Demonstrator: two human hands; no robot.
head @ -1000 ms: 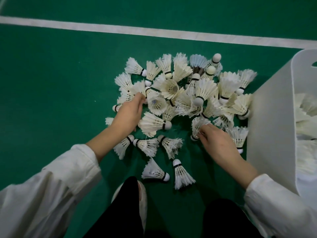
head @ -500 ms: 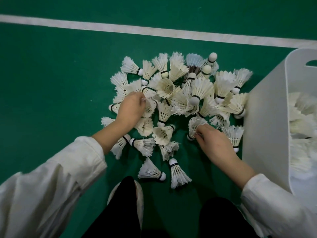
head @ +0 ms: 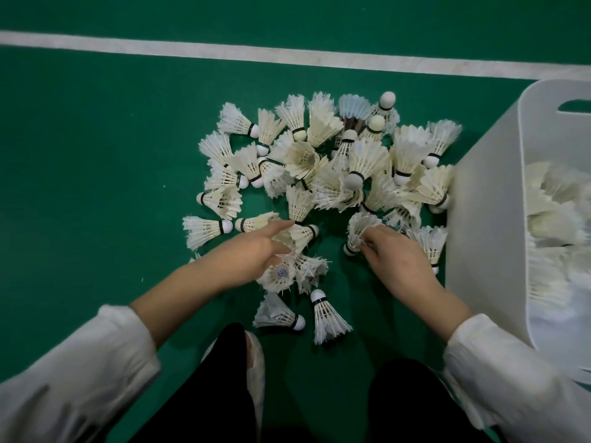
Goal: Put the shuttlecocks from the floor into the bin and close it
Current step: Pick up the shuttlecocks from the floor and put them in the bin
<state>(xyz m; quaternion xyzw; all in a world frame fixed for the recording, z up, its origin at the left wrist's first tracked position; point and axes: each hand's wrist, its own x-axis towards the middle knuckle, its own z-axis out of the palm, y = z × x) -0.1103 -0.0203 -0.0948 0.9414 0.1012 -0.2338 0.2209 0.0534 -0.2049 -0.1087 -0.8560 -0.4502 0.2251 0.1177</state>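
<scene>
A: Where are the shuttlecocks (head: pixel 323 174)?

B: Heaped on the green floor (head: pixel 96 187), just left of the bin (head: pixel 486 225), which already holds more and stands uncovered.

A: The hands?

B: At the heap's near edge. The left hand (head: pixel 252 254) grips a small bunch (head: pixel 281 273); the right hand (head: pixel 396 260) pinches one by its feathers, nearer the bin.
</scene>
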